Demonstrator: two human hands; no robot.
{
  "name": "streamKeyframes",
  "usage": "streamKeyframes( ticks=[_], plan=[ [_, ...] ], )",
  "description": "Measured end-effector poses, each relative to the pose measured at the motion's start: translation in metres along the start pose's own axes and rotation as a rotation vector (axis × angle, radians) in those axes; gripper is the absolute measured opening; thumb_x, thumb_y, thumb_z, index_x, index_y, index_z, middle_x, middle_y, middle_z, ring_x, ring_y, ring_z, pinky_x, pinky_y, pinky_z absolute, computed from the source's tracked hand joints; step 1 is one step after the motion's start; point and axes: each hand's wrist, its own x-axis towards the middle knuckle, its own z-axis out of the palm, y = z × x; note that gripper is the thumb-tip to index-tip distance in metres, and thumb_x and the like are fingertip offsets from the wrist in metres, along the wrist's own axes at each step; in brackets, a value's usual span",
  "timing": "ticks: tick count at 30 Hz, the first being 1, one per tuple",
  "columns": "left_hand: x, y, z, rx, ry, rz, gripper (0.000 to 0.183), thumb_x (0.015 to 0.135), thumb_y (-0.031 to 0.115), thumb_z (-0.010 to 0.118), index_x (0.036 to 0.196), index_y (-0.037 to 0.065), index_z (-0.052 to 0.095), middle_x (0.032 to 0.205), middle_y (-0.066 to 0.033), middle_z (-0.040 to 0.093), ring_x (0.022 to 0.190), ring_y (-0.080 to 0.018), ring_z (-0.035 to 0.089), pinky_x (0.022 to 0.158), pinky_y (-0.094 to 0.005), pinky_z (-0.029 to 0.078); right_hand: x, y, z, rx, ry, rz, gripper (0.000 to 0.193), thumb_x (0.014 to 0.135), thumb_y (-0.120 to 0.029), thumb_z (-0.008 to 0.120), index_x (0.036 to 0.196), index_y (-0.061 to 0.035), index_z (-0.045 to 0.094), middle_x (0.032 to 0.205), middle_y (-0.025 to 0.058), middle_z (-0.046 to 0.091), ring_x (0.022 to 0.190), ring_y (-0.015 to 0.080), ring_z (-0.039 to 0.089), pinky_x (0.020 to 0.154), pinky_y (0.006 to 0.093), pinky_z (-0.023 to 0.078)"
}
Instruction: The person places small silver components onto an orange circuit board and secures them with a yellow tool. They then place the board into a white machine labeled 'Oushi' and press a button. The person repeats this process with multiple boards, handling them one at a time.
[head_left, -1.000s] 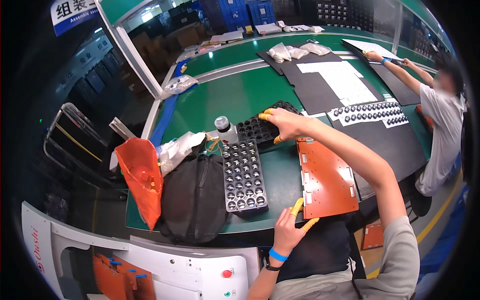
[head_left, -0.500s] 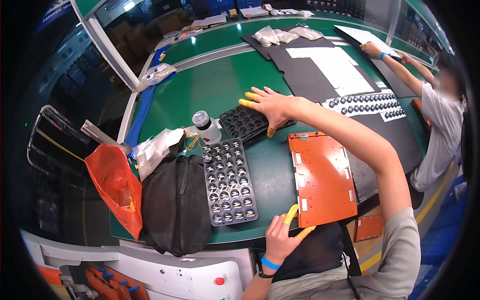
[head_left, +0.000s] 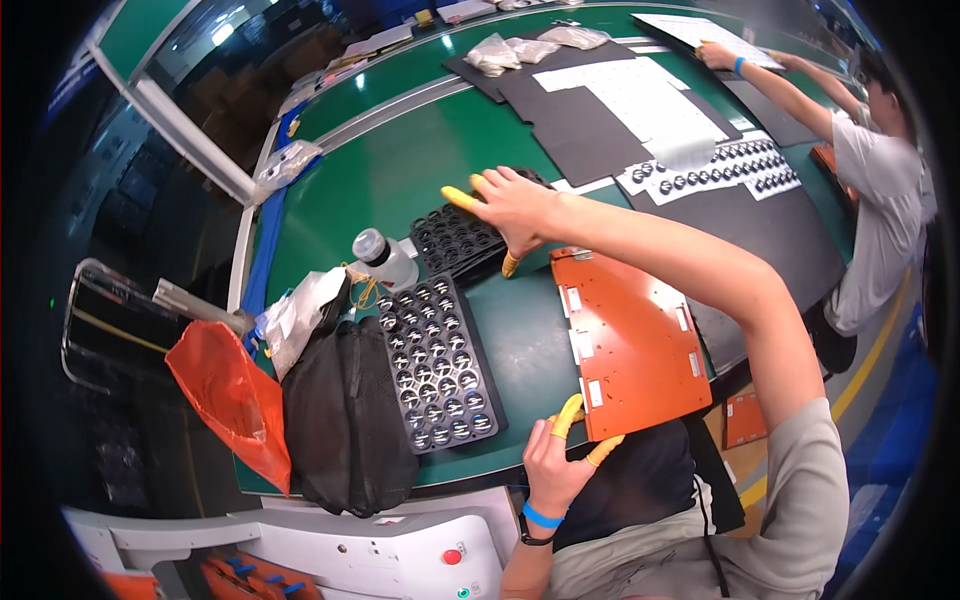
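Note:
My left hand (head_left: pixel 555 465), with yellow finger cots on its thumb and a finger, grips the near left corner of a flat orange board (head_left: pixel 635 345). The board has white labels along its edges and juts over the table's near edge. My right hand (head_left: pixel 512 212) reaches across and spreads its fingers over a black tray with round pockets (head_left: pixel 455 243), its thumb at the near side. My palm and wrist cover part of that tray. Nearer me lies a second black tray (head_left: pixel 438 365), filled with rows of shiny round pieces.
Left of the trays stand a clear bottle (head_left: pixel 385 262), a black mesh bag (head_left: pixel 350 420) and an orange bag (head_left: pixel 225 390). Farther right, round black parts (head_left: pixel 715 170) sit on white sheets. At the far right a co-worker (head_left: pixel 870 170) holds a white panel (head_left: pixel 705 38).
The whole view has shifted a little, so the table's contents appear farther left and higher. My hands keep about the same places on the orange board and over the black tray.

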Motion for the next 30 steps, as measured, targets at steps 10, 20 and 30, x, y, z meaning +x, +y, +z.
streamKeyframes(
  ticks=[10,20,30],
  plan=[
    [-0.003,-0.006,0.008,0.014,0.076,0.066,0.069,0.064,0.033,0.093,0.119,-0.001,0.068,0.085,-0.0057,0.068,0.068,-0.0218,0.052,0.058,-0.0332,0.041,-0.222,-0.091,-0.085,0.531,-0.224,-0.091,0.108,0.067,-0.051,0.084,0.148,0.003,0.036,0.143,0.0242,0.047,0.138,0.0436,0.039,0.113,0.0542,0.032],
    [-0.007,-0.006,0.011,-0.025,0.084,0.064,0.061,0.062,0.029,0.093,0.111,0.001,0.071,0.082,-0.0066,0.066,0.064,-0.0214,0.048,0.057,-0.033,0.04,-0.294,-0.121,-0.038,-0.157,0.1,-0.083,0.07,0.081,-0.036,0.068,0.138,0.0016,0.052,0.133,0.0275,0.056,0.117,0.0417,0.06,0.084,0.041,0.054],
    [-0.01,-0.008,0.0,0.014,0.116,0.082,0.053,0.061,0.027,0.093,0.103,0.001,0.074,0.077,-0.0088,0.066,0.064,-0.022,0.05,0.056,-0.0336,0.04,-0.186,0.005,-0.159,1.015,0.479,0.548,0.029,0.082,-0.022,0.082,0.102,-0.0025,0.071,0.09,0.0058,0.073,0.08,0.0123,0.068,0.074,0.0281,0.055]
  ],
)
